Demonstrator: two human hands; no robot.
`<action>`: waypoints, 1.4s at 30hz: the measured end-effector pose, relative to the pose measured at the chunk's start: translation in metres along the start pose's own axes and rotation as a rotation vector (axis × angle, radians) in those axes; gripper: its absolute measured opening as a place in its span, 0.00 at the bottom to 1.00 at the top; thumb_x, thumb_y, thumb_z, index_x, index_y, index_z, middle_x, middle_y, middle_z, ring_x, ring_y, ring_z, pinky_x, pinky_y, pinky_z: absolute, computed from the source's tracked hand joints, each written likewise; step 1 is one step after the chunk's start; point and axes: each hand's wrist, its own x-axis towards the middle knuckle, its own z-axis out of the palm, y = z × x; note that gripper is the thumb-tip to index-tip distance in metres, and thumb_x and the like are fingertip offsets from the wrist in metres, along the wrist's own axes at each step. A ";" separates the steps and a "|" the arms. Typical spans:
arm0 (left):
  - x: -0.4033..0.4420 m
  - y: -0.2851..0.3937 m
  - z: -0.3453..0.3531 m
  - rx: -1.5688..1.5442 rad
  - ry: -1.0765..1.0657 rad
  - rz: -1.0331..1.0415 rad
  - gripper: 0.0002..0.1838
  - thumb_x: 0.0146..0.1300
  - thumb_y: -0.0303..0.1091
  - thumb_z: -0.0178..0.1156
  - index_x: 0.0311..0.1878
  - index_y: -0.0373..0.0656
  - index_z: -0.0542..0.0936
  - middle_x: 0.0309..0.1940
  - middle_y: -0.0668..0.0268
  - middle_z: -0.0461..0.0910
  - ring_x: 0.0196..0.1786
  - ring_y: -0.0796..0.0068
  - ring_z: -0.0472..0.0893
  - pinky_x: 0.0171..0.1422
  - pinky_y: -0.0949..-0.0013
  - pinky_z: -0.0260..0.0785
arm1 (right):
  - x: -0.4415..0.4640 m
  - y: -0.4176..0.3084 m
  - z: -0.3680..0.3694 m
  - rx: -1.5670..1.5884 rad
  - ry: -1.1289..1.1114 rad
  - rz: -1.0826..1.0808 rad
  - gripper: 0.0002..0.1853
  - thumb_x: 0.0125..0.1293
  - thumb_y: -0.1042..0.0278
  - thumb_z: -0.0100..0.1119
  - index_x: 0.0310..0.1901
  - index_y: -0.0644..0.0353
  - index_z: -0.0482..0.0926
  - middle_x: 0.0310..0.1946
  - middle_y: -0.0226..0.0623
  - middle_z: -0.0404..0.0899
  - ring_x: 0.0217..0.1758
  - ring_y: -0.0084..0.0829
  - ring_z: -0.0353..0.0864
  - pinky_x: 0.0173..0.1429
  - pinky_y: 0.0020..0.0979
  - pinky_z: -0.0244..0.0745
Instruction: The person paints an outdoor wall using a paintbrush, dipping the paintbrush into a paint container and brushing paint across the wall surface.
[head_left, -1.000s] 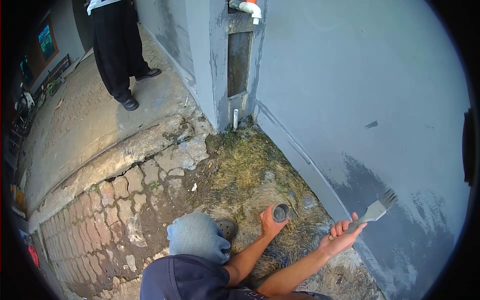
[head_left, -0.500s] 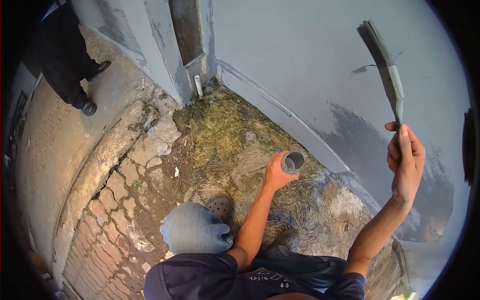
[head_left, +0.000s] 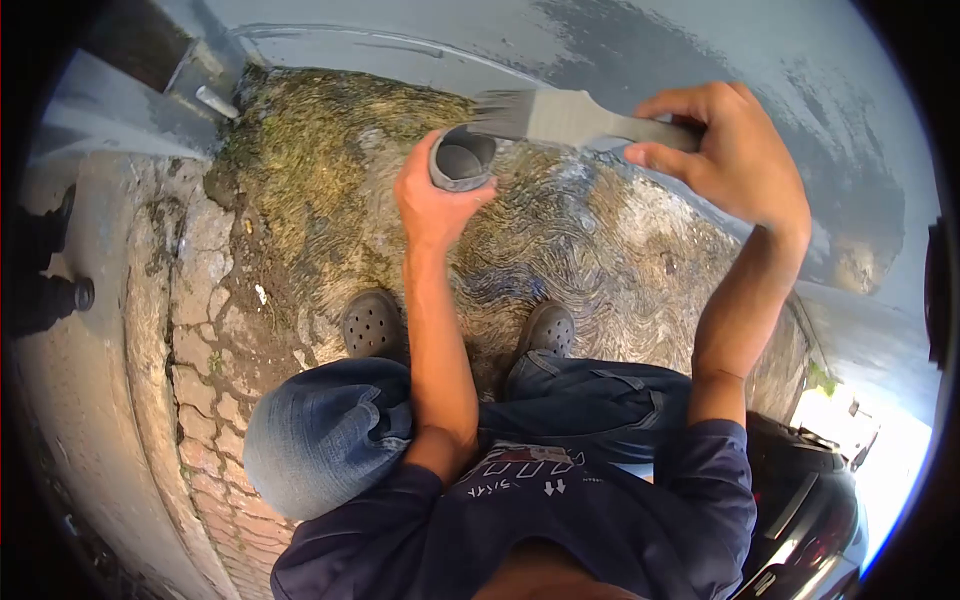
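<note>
My left hand (head_left: 430,200) is wrapped round a grey cup (head_left: 462,182) that holds some grey paint (head_left: 460,162) low inside. In my right hand (head_left: 735,150) is the handle of a wide paintbrush (head_left: 570,118), its head and bristles coated grey. The bristle tips lie at the cup's right rim; whether they touch it I cannot tell. Beyond the hands rises a grey wall (head_left: 680,50) with a darker, uneven patch (head_left: 620,45) on it.
Mossy, rough ground (head_left: 330,150) runs along the wall's foot. A short white pipe (head_left: 216,102) sticks out near the corner. Broken paving (head_left: 205,330) and a kerb (head_left: 150,330) lie to the left, where another person's dark shoe (head_left: 82,293) shows. A dark vehicle (head_left: 810,500) stands behind at right.
The paintbrush has come down and left from high against the wall to the cup's rim. My left hand with the cup has shifted up and left in view as the camera turned.
</note>
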 end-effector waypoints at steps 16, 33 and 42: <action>-0.007 -0.001 0.006 0.151 -0.036 -0.029 0.39 0.35 0.34 0.81 0.56 0.36 0.79 0.45 0.55 0.86 0.47 0.64 0.87 0.52 0.62 0.78 | 0.018 0.006 -0.006 -0.119 -0.161 0.136 0.18 0.59 0.56 0.71 0.40 0.65 0.86 0.34 0.47 0.86 0.42 0.46 0.85 0.46 0.43 0.80; -0.011 -0.022 0.009 0.091 -0.021 -0.063 0.39 0.31 0.35 0.81 0.53 0.37 0.79 0.45 0.53 0.85 0.47 0.54 0.85 0.52 0.58 0.77 | 0.015 0.001 0.020 -0.029 -0.073 -0.004 0.17 0.49 0.64 0.79 0.42 0.58 0.88 0.34 0.44 0.87 0.40 0.40 0.88 0.46 0.38 0.81; -0.016 -0.034 0.013 0.225 -0.120 -0.050 0.41 0.32 0.37 0.81 0.56 0.37 0.79 0.45 0.54 0.86 0.48 0.59 0.86 0.54 0.62 0.77 | 0.020 -0.009 0.027 -0.123 -0.174 0.027 0.17 0.46 0.66 0.79 0.41 0.55 0.89 0.35 0.43 0.87 0.41 0.43 0.87 0.46 0.40 0.80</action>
